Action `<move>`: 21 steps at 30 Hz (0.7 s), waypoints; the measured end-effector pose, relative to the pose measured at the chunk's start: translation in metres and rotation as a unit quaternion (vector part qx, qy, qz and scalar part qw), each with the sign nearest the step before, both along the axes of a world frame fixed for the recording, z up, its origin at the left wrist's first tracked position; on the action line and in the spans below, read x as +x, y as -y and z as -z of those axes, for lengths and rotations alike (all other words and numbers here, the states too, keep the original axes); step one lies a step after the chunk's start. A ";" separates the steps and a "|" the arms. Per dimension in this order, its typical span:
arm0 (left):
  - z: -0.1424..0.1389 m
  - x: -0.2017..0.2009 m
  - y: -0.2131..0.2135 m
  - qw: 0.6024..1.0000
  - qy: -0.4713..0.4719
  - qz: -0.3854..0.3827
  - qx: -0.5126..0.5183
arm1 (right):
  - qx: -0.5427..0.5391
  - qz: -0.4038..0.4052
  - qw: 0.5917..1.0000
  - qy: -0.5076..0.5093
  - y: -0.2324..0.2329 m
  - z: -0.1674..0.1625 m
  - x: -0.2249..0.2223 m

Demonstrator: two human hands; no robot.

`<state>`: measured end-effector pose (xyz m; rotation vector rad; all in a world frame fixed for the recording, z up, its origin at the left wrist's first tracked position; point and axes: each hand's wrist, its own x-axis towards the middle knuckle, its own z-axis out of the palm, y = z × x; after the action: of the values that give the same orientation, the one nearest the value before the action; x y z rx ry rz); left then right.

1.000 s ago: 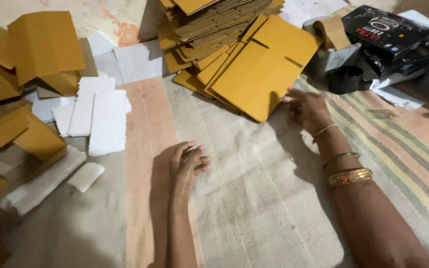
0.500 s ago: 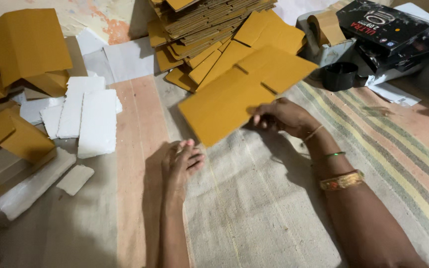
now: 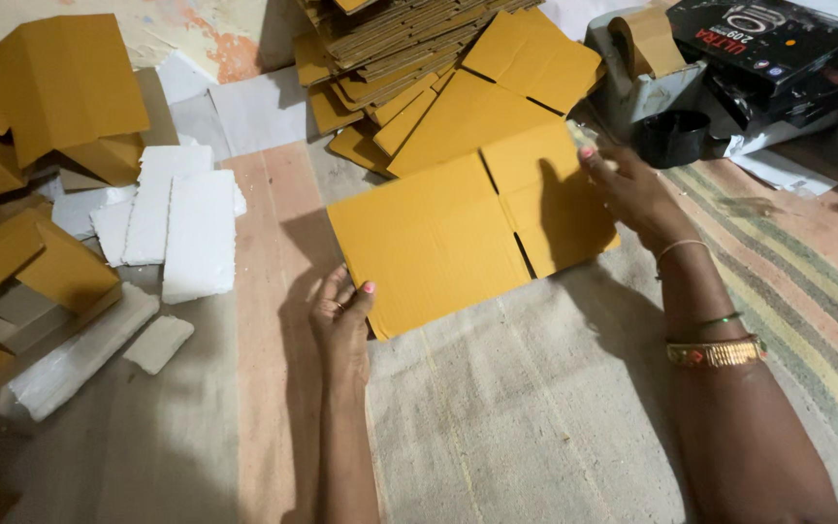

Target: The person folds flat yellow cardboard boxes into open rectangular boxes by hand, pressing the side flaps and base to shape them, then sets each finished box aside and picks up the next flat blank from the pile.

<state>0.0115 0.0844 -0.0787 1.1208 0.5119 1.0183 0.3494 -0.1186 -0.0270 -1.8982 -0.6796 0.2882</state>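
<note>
A flat, unfolded yellow cardboard box blank [image 3: 438,243] lies on the woven mat in front of me. My left hand [image 3: 341,315] holds its near left corner, with the thumb on top of the sheet. At the blank's far right flaps, my right hand [image 3: 632,189] rests on the edge with fingers spread over the card; gold and green bangles circle that wrist. Behind the blank sits a stack of more flat yellow box blanks [image 3: 409,58].
White foam slabs [image 3: 186,228] lie at left, beside several folded yellow boxes [image 3: 60,87]. A tape dispenser [image 3: 647,63], a black tape roll [image 3: 676,136] and black printed boxes [image 3: 778,44] stand at the back right. The striped mat [image 3: 797,281] stretches to the right.
My right hand pulled one flat blank off the stack toward me. My left hand, earlier resting on the mat, now grips the blank's near corner, and the sheet lies flatter in front of me.
</note>
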 end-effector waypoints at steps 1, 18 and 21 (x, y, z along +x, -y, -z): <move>-0.003 0.001 0.002 1.000 0.009 -0.002 -0.002 | -0.003 -0.015 1.000 -0.021 -0.003 0.002 -0.001; -0.058 0.016 0.082 0.973 -0.053 0.033 0.222 | 0.277 -0.235 0.926 -0.100 -0.003 -0.066 -0.068; -0.057 0.017 0.085 0.968 -0.050 0.042 0.241 | 0.270 -0.172 0.942 -0.100 0.001 -0.067 -0.072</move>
<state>0.0281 -0.0001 -0.0212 1.6192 0.2974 1.0436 0.2772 -0.1194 0.0395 -1.2052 -0.8507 0.4568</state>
